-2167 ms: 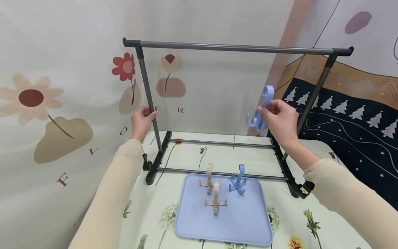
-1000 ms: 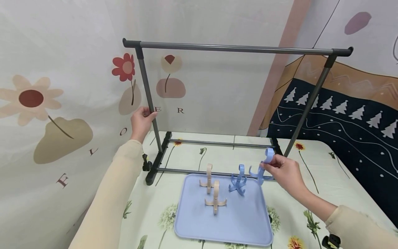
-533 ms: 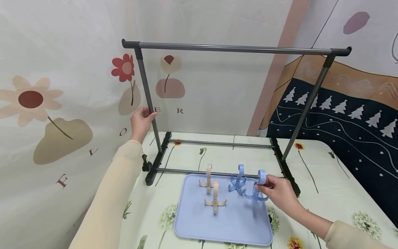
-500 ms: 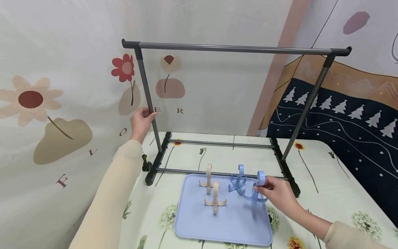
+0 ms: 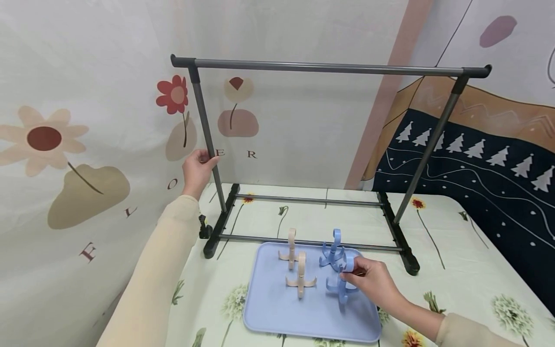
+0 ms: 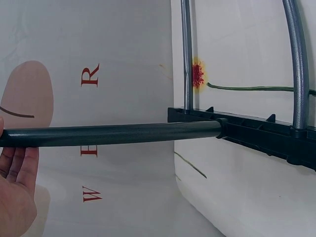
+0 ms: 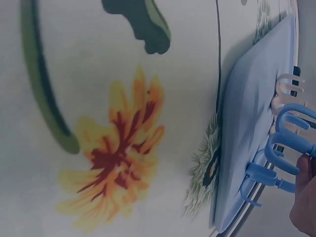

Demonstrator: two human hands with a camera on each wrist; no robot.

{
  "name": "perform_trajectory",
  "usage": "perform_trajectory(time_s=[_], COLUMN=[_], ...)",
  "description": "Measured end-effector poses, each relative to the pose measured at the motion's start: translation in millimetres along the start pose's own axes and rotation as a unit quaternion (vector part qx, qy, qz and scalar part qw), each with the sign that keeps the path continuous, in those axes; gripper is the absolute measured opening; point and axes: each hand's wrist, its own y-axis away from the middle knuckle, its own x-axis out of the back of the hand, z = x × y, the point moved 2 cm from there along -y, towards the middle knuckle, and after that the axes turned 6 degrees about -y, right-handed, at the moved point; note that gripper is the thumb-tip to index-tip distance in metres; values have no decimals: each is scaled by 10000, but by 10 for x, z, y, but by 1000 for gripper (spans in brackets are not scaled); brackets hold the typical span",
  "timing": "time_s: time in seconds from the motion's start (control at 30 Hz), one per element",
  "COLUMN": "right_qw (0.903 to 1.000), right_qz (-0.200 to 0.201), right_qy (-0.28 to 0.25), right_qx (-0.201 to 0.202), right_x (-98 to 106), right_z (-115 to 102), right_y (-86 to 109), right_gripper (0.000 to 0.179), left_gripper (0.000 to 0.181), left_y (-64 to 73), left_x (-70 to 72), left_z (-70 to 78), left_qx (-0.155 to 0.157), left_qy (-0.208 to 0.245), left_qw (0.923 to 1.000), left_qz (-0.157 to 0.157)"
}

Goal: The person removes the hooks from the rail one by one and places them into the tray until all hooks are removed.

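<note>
My right hand (image 5: 374,280) pinches a blue multi-prong hook (image 5: 342,284) by its upper part, low over the right side of the blue tray (image 5: 312,320). In the right wrist view, this hook's curved prongs (image 7: 284,143) point toward the tray. Just behind it on the tray stands a second blue hook (image 5: 333,253). Two beige hooks (image 5: 301,277) stand left of the blue ones. At the far left, my left hand (image 5: 197,172) holds the left upright of a dark metal rack (image 5: 329,66); in the left wrist view its fingers (image 6: 24,170) lie behind the tube (image 6: 113,134).
The rack's base bars (image 5: 303,198) run across the table behind the tray, and one foot (image 5: 409,260) is just right of it. A flower-print cloth (image 5: 468,270) covers the table. Printed curtains (image 5: 303,106) hang behind.
My right hand has brought the blue hook down from beside the rack's right upright, then leftward over the tray. My left hand stays on the left upright.
</note>
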Motion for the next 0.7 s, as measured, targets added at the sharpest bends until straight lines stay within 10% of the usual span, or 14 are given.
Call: perform_trajectory(time_s=[0.7], right_qw=[9994], right_qz=[-152], right_qy=[268], right_qx=[-143], right_x=[-184], right_z=[87], right_y=[-76], right_gripper=[18], left_gripper=[34], left_y=[7], left_x=[3], left_z=[0], left_qx=[-37], left_qy=[-5], left_qw=[10000], left_qz=[-32])
